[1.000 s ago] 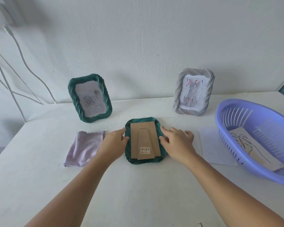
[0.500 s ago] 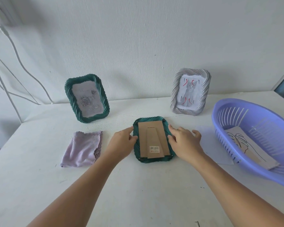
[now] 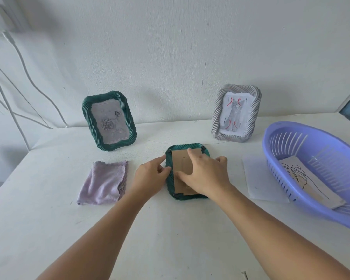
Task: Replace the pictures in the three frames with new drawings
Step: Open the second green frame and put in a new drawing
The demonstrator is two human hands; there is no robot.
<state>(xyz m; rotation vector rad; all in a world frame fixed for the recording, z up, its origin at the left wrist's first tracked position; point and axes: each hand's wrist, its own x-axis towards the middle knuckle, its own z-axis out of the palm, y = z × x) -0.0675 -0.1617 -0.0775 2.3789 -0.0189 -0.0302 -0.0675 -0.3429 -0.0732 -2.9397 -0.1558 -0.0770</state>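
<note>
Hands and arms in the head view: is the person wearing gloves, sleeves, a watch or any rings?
Neither the left hand nor the right hand is gloved. Both forearms are uncovered up to the bottom edge of the picture, with no sleeve in view. No watch, bracelet or ring shows on the visible sides, and no markings can be seen.

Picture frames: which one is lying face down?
The green frame under both hands, with its brown cardboard back up. The other green frame and the grey frame stand upright.
</note>
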